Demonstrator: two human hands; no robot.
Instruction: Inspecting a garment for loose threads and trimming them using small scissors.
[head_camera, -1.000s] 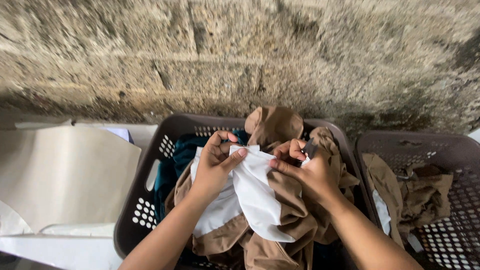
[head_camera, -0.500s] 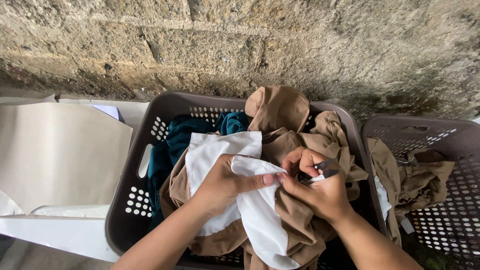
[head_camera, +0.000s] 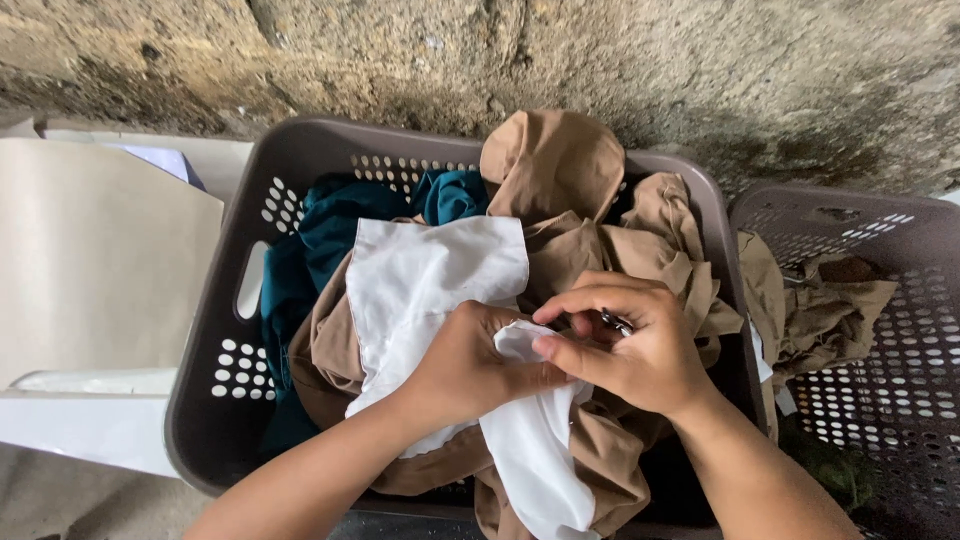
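We see a white cloth (head_camera: 430, 290) over tan clothes (head_camera: 600, 230) and a teal garment (head_camera: 320, 240), all in a dark grey-brown basket (head_camera: 215, 400) dotted with holes; second basket (head_camera: 890, 330) same colour, holding tan fabric (head_camera: 830, 310). Mottled grey-beige wall (head_camera: 600, 60), cream board (head_camera: 90, 260).

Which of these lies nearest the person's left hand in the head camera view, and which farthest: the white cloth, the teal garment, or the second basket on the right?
From the left hand:
1. White cloth, gripped in that hand.
2. Teal garment, up and left, in the same grey basket.
3. Second basket, far right, beyond the right hand.
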